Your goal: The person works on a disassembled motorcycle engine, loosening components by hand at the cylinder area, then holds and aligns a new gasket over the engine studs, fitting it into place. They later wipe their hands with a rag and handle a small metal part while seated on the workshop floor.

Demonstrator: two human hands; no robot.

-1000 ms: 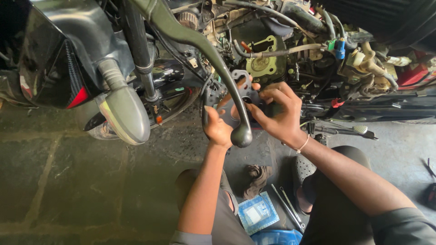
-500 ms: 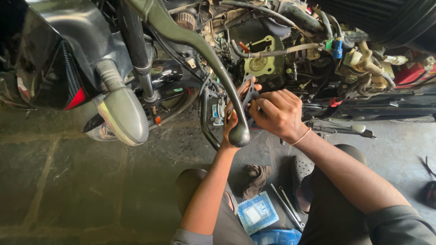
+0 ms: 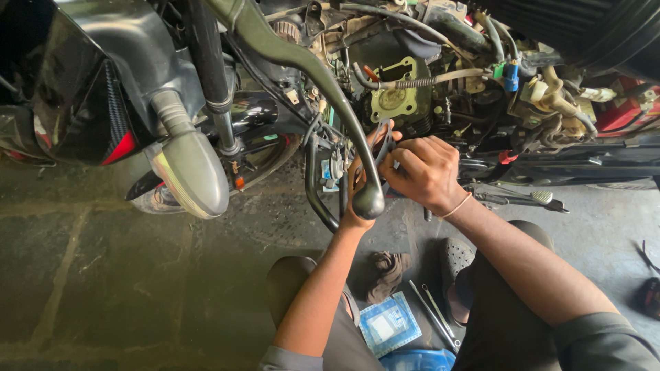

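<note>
My right hand (image 3: 423, 172) and my left hand (image 3: 353, 184) both grip a thin dark gasket (image 3: 382, 139), held edge-on just below the open engine cylinder (image 3: 393, 99) of a motorcycle. The cylinder's square face is yellowish with a round bore. The ball end of a grey handlebar lever (image 3: 368, 200) hangs in front of my left hand and hides part of it. A thin band sits on my right wrist.
A grey turn signal (image 3: 189, 168) and the fork leg (image 3: 213, 82) stand to the left. On the stone floor between my knees lie a dark rag (image 3: 386, 271), a blue packet (image 3: 388, 323), metal tools (image 3: 433, 312) and a sandal (image 3: 457, 264). Hoses and wires crowd the engine.
Both hands have risen toward the engine cylinder and drawn closer together. The gasket, held flat before, now stands on edge between them.
</note>
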